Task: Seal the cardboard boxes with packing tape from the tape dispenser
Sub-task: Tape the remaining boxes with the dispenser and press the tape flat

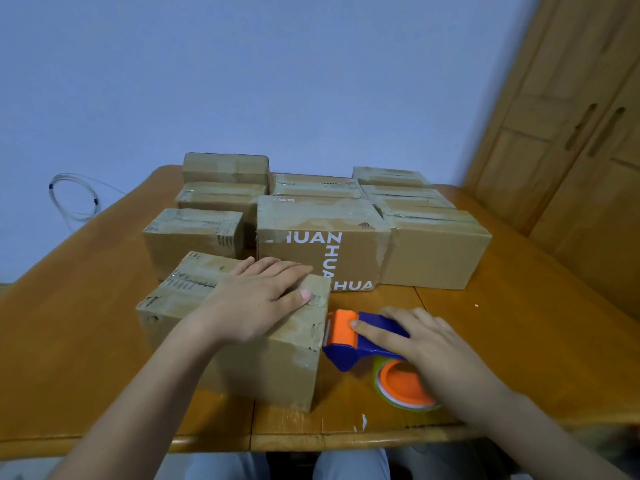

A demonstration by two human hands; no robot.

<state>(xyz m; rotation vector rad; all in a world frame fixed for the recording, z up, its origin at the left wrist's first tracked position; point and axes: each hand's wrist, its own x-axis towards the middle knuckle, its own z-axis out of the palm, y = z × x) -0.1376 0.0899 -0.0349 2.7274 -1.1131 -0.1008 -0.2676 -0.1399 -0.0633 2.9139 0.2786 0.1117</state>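
A small cardboard box [270,368] stands near the table's front edge, with clear tape along its top seam. My left hand [256,299] lies flat on the box's top, fingers straight, thumb near the right end. A blue and orange tape dispenser [349,341] with its tape roll [405,386] sits against the box's right end. My right hand [415,337] grips the dispenser's handle, index finger stretched onto the orange head.
Several more cardboard boxes [322,237] crowd the middle and back of the wooden table [519,323], one printed with white letters. A wooden cabinet [581,150] stands at the right. A coiled cable [74,195] hangs on the blue wall at left.
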